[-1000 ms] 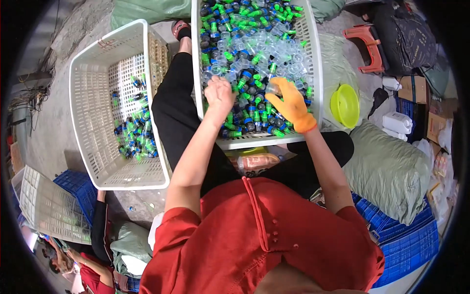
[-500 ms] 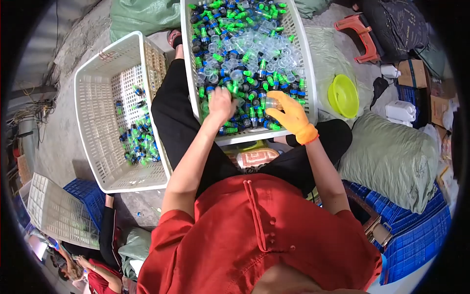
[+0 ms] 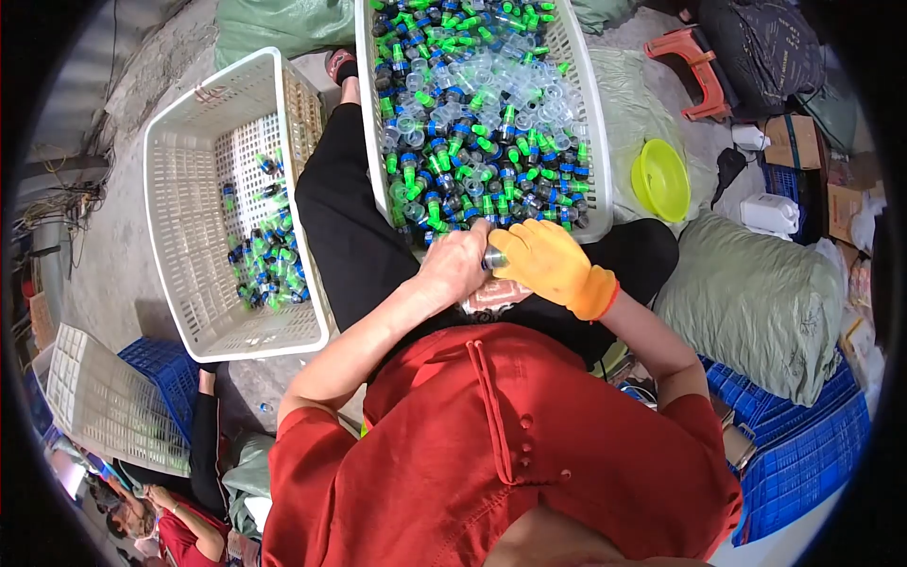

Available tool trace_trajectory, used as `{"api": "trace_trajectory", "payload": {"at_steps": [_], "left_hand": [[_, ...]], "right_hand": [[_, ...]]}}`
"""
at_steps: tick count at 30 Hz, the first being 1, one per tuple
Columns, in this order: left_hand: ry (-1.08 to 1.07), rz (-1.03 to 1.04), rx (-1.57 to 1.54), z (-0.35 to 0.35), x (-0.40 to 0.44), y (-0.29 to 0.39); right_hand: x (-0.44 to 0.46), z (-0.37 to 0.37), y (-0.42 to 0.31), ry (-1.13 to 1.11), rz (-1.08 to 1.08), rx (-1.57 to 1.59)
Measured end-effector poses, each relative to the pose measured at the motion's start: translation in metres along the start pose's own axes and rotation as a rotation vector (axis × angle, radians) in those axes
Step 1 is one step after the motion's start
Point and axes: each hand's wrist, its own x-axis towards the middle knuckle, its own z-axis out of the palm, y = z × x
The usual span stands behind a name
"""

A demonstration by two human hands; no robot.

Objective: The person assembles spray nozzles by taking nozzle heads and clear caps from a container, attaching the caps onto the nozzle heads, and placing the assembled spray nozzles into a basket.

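Note:
My bare left hand (image 3: pixel 456 264) and my right hand (image 3: pixel 548 266), in an orange glove, meet over my lap at the near edge of the white crate (image 3: pixel 597 123). Between them is a small dark bottle-like piece (image 3: pixel 493 256), gripped by the gloved fingers. The left fingers are closed against its other end; what they pinch is hidden. Beyond my hands, the crate holds many small green, blue and black pieces (image 3: pixel 487 180) with clear plastic cups (image 3: pixel 510 80) heaped on top.
A second white crate (image 3: pixel 175 236) at the left holds similar pieces (image 3: pixel 274 260). To the right are a lime-green basin (image 3: pixel 661 180), a red stool (image 3: pixel 694 71), a stuffed sack (image 3: pixel 756 307) and blue crates (image 3: pixel 803 472). Another person (image 3: pixel 184 529) sits at the lower left.
Both hands have drawn back from over the crate toward my lap and come together around the dark piece. The clear cup at the gloved fingers earlier is no longer distinguishable.

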Motion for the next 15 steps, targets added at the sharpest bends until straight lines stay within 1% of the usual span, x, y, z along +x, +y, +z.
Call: {"api": "trace_trajectory", "payload": {"at_steps": [1,2,3,4,5,6,7,8,9,11,12,13,14,15], "left_hand": [[-0.006,0.012,0.143,-0.002,-0.001,0.005],[-0.008,0.024,0.287,-0.006,-0.001,0.008],[0.057,0.147,0.355,-0.010,-0.004,0.012],[0.059,0.146,0.354,-0.010,-0.005,0.011],[0.061,0.161,0.439,-0.009,-0.005,0.011],[0.071,0.171,0.524,-0.009,-0.003,0.010],[0.122,0.215,0.545,-0.006,-0.002,0.002],[0.116,0.176,0.475,-0.008,0.002,-0.004],[0.089,0.148,0.434,-0.014,0.006,-0.009],[0.022,0.070,0.291,-0.027,0.009,-0.011],[0.018,0.070,0.292,-0.029,0.008,-0.013],[0.008,0.106,0.313,-0.030,0.007,-0.014],[0.001,0.138,0.333,-0.030,0.006,-0.015],[0.106,0.203,0.429,-0.025,0.005,-0.017]], "right_hand": [[0.001,0.000,-0.001,-0.059,0.056,0.141],[-0.001,0.002,0.000,-0.059,0.053,0.137],[-0.004,0.008,0.002,-0.149,0.225,0.489],[-0.010,0.019,0.004,-0.240,0.400,0.842],[-0.014,0.031,0.003,-0.170,0.403,1.040],[-0.015,0.039,0.009,-0.175,0.397,1.033],[-0.010,0.040,0.008,-0.095,0.357,1.052],[-0.002,0.035,0.000,-0.010,0.320,1.074],[0.003,0.021,-0.005,0.014,0.328,0.911],[0.009,0.018,-0.007,0.027,0.210,0.544],[0.012,0.022,-0.007,0.028,0.149,0.383],[0.013,0.025,-0.009,0.027,0.150,0.382],[0.013,0.028,-0.012,-0.001,0.269,0.570],[0.015,0.032,-0.013,-0.029,0.390,0.759]]}}
